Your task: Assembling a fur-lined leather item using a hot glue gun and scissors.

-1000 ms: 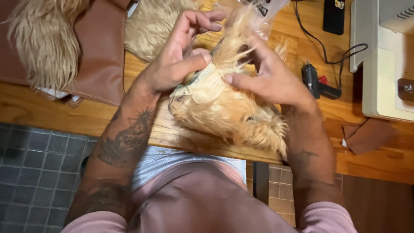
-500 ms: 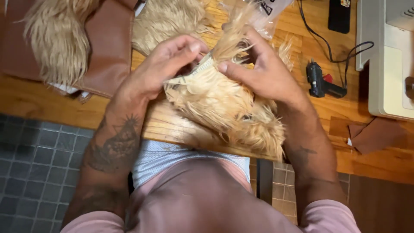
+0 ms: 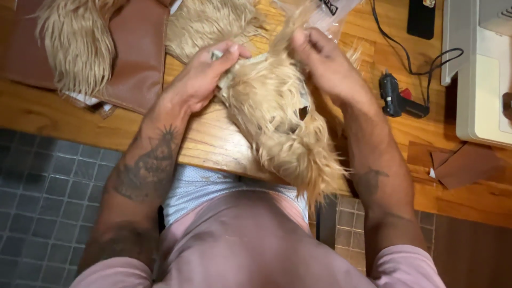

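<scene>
Wooden counter [image 3: 224, 141] is running across the scene, its near edge sitting over the person's lap; grey tiled floor [image 3: 48, 181] is showing at near left.

White machine [image 3: 482, 80] is standing at the far right of the counter, cut off by the edge of view. Brown leather sheet [image 3: 141, 58] is lying at far left, with a blond fur piece [image 3: 77, 45] resting on top of it. A second fur pile [image 3: 210, 21] is lying further back at centre, just beyond the hands.

The shaggy blond fur piece [image 3: 277, 117] being worked is lying in the middle of the counter, its long pile hanging past the near edge. A small dark gap is showing in it toward the right side.

Left hand [image 3: 205, 74] is closing thumb and fingertips on the fur piece's upper left edge, where pale backing is showing. Right hand [image 3: 325, 61] is pinching the upper right part of the same piece, fingers curled shut into the pile. Both hands are gripping, well closed, lifting the far end slightly off the counter.

Brown leather scraps [image 3: 453, 162] are lying at near right on the counter. A dark glue gun [image 3: 397, 96] is lying right of the right wrist, with a black cable [image 3: 410, 53] trailing away toward the machine. A dark flat device [image 3: 421, 18] is lying at the far edge.
</scene>
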